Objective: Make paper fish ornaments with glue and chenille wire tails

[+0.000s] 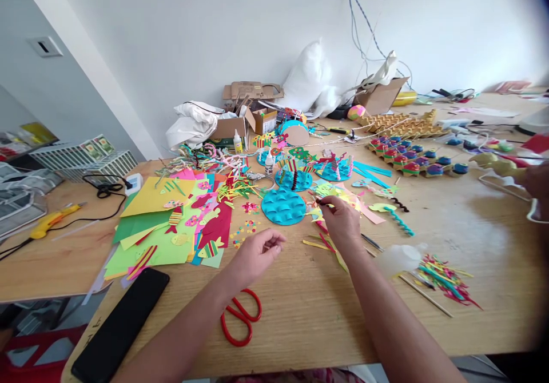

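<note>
My left hand (262, 252) hovers over the table with its fingers curled together; whether anything is between them is hidden. My right hand (339, 216) reaches farther forward, its fingertips pinched on something small and dark beside the paper scraps. Between and beyond the hands lies a round blue disc (283, 206) with a wavy surface. Behind it stands another blue base (295, 180) with a dark twisted stem and a striped fish. Red-handled scissors (241, 317) lie partly under my left forearm. Colored dots (244, 232) are scattered left of the disc.
Colored paper sheets (150, 228) with paper fish cover the left side. A black phone (122, 326) lies front left. Glue bottles (269, 163) stand behind the discs. At right are a translucent container (400, 259), paper strips (448, 280), a stick (425, 295) and painted egg-carton pieces (412, 167).
</note>
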{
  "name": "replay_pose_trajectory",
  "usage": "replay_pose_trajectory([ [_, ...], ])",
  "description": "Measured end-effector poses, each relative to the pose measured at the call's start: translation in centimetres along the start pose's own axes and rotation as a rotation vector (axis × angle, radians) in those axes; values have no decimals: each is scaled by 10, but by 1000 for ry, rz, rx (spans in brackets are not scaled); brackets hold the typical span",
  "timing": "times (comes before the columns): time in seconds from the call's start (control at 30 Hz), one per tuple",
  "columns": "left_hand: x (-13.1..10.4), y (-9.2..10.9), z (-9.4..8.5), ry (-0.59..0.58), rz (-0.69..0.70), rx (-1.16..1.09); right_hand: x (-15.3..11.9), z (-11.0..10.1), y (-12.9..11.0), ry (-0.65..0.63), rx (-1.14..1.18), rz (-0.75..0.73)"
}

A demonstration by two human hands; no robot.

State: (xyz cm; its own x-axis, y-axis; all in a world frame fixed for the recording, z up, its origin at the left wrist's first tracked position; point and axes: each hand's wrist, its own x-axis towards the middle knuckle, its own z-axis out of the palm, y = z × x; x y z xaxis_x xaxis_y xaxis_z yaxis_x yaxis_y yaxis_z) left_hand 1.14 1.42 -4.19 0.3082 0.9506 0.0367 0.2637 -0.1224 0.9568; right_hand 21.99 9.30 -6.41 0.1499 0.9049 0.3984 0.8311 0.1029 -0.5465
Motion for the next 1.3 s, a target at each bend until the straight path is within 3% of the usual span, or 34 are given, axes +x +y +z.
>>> replay_pose_trajectory([
  [0.2, 41, 8, 19, 139, 61, 50, -28, -4, -25, -137, 27, -215],
  [0.4, 42, -6, 21, 181, 52, 59, -47, -4, -45, -269, 18, -358],
  [0.47, 37, -11, 15, 223, 31, 50, -42, -6, -42, -301, -28, -319],
  [0.63, 21, -17, 0, 308, -12, -22, -9, -10, -15, -417, -305, -9],
  [0.9, -7, -13, -3, 302, -78, -196, 15, 13, 1, -548, -414, 49],
  [1.13, -21, -13, -11, 350, -132, -226, 22, 5, 14, -407, -468, 148],
  [1.3, -20, -15, -11, 373, -149, -240, 6, -17, -17, -316, -326, 36],
])
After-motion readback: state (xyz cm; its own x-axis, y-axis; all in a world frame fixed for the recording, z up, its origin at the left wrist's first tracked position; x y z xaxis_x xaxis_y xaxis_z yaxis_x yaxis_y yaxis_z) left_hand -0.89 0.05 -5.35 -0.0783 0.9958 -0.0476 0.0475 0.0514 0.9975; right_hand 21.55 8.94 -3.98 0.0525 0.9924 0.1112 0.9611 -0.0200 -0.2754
